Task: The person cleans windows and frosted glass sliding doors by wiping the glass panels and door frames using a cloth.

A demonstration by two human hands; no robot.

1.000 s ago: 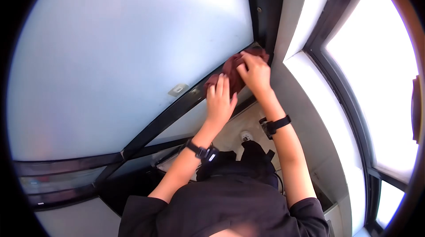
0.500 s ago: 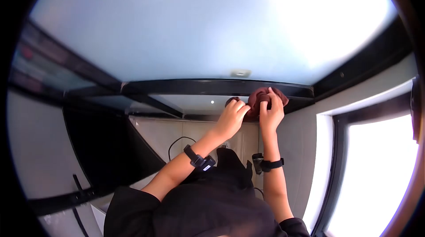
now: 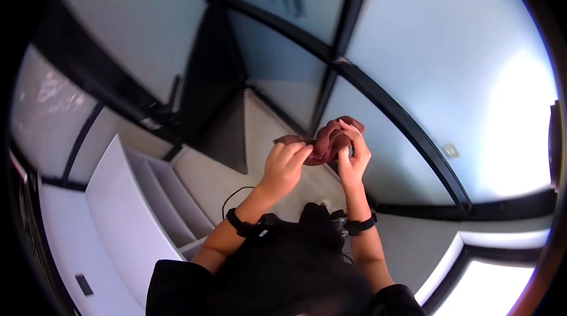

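Note:
A dark maroon cloth (image 3: 322, 143), bunched and twisted, is stretched between my two hands in front of my body. My left hand (image 3: 286, 165) is closed on its left end, and a short tip of it sticks out past the fingers. My right hand (image 3: 355, 152) pinches the thicker, folded right part, with the thumb below and the fingers above. The cloth hangs in the air, apart from the glass. A black band sits on each wrist.
Frosted glass panels (image 3: 437, 68) in black frames (image 3: 407, 121) stand ahead and to the right. At left are a dark door (image 3: 215, 80) with a handle and a white shelf unit (image 3: 127, 198). A black cable (image 3: 227, 199) lies on the floor. A bright window (image 3: 490, 289) is at lower right.
My view has swung left, bringing the door and shelf unit into sight. The cloth, before at the black frame's lower rail, is now held away from it, still in both hands.

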